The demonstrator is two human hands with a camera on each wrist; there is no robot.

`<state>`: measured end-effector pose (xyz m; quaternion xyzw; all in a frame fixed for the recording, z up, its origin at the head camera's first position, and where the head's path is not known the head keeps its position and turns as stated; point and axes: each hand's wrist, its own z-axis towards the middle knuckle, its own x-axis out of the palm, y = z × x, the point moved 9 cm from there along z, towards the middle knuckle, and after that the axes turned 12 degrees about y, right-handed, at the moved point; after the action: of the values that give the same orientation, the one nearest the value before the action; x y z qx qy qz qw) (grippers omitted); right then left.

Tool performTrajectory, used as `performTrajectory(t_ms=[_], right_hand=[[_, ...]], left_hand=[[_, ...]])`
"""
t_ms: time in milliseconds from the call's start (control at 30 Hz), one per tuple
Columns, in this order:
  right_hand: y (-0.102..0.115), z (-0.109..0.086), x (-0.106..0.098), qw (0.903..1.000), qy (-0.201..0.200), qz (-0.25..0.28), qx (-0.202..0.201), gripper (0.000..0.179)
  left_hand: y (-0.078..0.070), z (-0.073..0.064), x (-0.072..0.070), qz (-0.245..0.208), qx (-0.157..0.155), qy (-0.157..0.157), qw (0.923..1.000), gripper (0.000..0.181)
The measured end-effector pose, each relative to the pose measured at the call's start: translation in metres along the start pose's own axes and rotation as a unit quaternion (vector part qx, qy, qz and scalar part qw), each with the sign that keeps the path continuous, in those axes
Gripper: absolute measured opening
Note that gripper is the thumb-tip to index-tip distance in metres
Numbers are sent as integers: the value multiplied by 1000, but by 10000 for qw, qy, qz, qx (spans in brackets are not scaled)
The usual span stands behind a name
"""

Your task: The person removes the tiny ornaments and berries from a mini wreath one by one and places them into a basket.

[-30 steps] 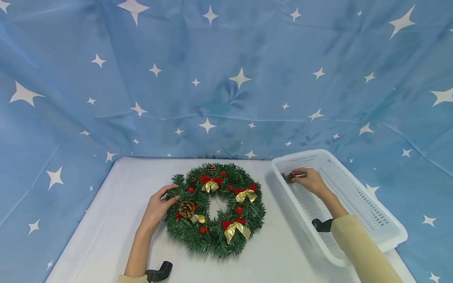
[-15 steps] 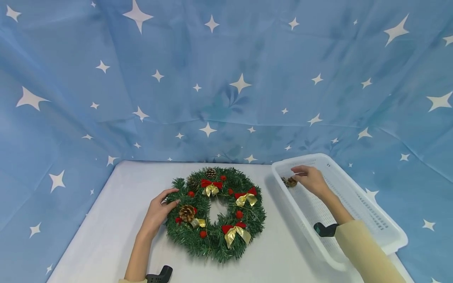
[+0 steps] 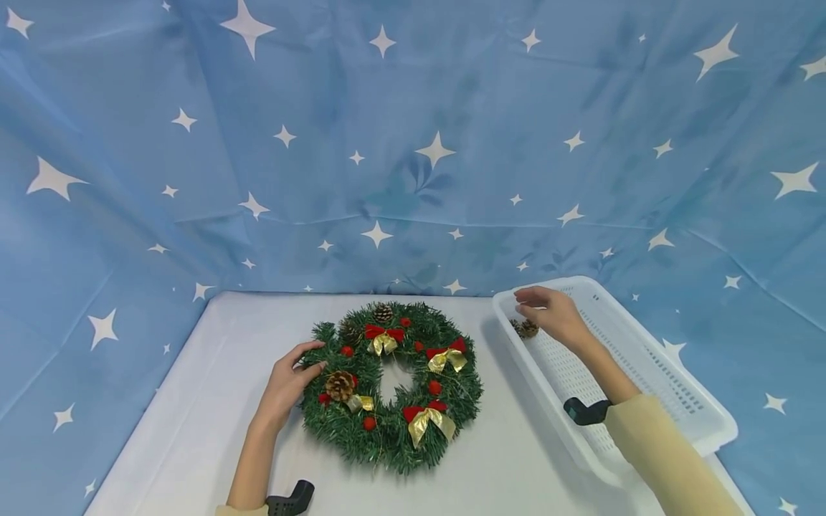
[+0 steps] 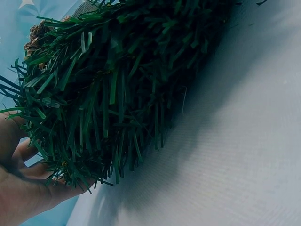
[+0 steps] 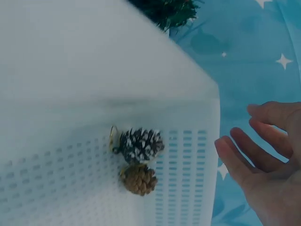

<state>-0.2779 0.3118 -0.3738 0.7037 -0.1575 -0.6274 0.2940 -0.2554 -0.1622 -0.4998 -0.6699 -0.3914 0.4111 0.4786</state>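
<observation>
A green Christmas wreath lies on the white table, with its left edge between the thumb and fingers of my left hand. In the left wrist view, that hand curls around the greenery. Inside the white basket, a brown pine cone lies beside a white-tipped pine cone with a gold loop. Just above them, at the basket's far left corner, hovers my right hand, holding nothing, its fingers loosely bent and apart.
The wreath carries a large pine cone, red-and-gold bows, red balls and smaller cones at the top. The perforated basket stands at the table's right edge. A blue star-patterned cloth hangs behind and at the sides.
My right hand has come off the brown pine cone and shifted up and left, leaving both cones in the basket. The left hand stays at the wreath's edge.
</observation>
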Motion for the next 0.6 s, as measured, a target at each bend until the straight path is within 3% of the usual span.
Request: performTrajectory(t_ms=[600], right_hand=[[49,20,28,9974,204,622,-284,37]], left_hand=[[-2,-1,0,1,28,1,10000,47]])
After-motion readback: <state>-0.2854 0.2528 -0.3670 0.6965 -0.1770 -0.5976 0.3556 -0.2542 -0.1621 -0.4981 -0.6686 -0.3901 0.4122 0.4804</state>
